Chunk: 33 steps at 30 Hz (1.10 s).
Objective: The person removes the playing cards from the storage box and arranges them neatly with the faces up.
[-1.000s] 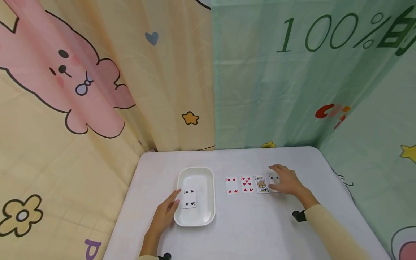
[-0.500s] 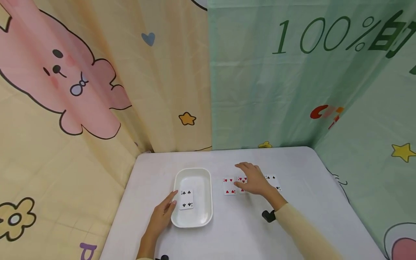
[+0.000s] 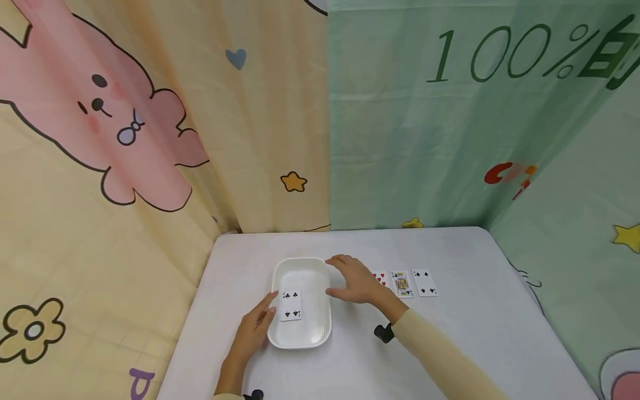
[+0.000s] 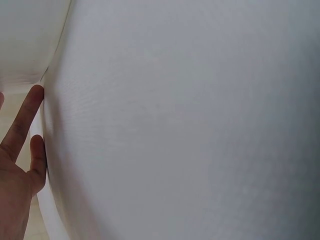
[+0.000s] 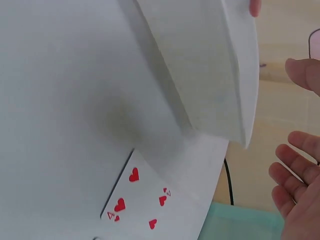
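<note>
A white rectangular tray [image 3: 312, 332] holds a four of clubs [image 3: 291, 306] near its left wall. My left hand [image 3: 254, 330] rests its extended fingers against the tray's left rim. At the opposite side, my right hand [image 3: 355, 283] is beside the right rim with thumb and fingers spread apart; the right wrist view shows nothing between them. Under this hand lies the four of hearts [image 5: 140, 200], hidden in the head view. Farther right, a partly covered hearts card [image 3: 382, 279], a king of clubs [image 3: 402, 284] and a four of spades [image 3: 424, 283] lie face up in a row.
A white cloth covers the table [image 3: 475, 333]. Behind it hang a cream curtain [image 3: 265, 122] with cartoon prints and a green curtain [image 3: 390, 139], close to the table's back edge.
My right hand has swept left from the four of spades, over the row of cards, to the tray's right rim. My left hand has stayed at the left rim.
</note>
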Motion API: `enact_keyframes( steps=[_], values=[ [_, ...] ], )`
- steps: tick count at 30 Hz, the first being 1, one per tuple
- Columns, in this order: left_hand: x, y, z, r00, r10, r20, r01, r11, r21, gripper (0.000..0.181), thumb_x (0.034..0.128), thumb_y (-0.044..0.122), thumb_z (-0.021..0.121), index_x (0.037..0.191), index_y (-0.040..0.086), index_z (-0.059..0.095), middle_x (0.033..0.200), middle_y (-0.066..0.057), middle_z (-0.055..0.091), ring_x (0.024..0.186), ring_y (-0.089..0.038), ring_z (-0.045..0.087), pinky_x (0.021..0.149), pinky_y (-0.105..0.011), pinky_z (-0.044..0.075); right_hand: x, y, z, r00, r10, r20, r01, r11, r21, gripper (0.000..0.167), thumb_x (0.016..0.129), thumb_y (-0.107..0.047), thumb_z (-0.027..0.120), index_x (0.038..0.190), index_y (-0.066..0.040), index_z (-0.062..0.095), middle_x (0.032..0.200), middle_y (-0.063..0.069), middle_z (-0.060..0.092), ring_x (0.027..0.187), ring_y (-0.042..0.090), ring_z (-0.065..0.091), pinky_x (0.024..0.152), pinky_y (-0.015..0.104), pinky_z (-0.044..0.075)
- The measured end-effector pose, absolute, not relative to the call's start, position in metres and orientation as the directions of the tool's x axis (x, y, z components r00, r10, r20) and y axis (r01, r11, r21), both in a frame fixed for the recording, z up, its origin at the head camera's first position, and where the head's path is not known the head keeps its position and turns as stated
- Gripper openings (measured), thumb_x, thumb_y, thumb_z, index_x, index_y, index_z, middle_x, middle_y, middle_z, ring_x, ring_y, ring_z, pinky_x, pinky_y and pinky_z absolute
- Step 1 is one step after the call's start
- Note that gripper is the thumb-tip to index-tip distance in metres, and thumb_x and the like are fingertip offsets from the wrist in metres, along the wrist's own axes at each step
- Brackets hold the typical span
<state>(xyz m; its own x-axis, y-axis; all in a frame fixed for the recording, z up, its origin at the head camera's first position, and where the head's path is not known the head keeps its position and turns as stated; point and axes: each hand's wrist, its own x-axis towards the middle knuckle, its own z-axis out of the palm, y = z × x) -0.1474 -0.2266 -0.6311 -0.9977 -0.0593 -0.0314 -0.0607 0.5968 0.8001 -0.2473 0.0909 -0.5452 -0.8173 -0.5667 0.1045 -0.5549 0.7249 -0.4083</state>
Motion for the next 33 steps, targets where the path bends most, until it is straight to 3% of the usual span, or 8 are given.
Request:
enact_keyframes(
  steps=[16,24,33],
  values=[
    [-0.148,-0.224,-0.628,-0.997,-0.081,-0.006,-0.053,0.596,0.801,0.042,0.105,0.044,0.057,0.146,0.052,0.052,0.159,0.002,0.049,0.125,-0.03,0.066,0.103,-0.055,0.053,-0.243,0.024,-0.577,-0.749,-0.662,0.033,-0.608,0.667,-0.431,0.075,0.089,-0.054,0.071,0.15,-0.017,0.051,0.154,0.005,0.051,0.142,0.026,0.05,0.116,0.047,0.045],
    [-0.146,-0.224,-0.63,-0.999,-0.042,0.018,-0.011,0.588,0.809,0.042,0.1047,0.045,0.057,0.146,0.049,0.053,0.153,0.003,0.056,0.114,-0.019,0.071,0.095,-0.044,0.059,-0.237,-0.002,-0.583,-0.738,-0.674,0.018,-0.632,0.682,-0.369,0.078,0.086,-0.057,0.072,0.151,-0.019,0.051,0.154,0.002,0.052,0.142,0.023,0.049,0.12,0.045,0.04],
    [-0.147,-0.228,-0.631,-0.999,-0.027,0.033,0.011,0.574,0.819,0.043,0.105,0.047,0.056,0.147,0.047,0.052,0.159,-0.001,0.049,0.114,-0.021,0.071,0.1,-0.048,0.057,-0.24,-0.027,-0.597,-0.704,-0.711,0.002,-0.671,0.664,-0.33,0.085,0.083,-0.065,0.072,0.148,-0.015,0.052,0.15,0.003,0.055,0.136,0.021,0.054,0.115,0.04,0.045]
  ],
)
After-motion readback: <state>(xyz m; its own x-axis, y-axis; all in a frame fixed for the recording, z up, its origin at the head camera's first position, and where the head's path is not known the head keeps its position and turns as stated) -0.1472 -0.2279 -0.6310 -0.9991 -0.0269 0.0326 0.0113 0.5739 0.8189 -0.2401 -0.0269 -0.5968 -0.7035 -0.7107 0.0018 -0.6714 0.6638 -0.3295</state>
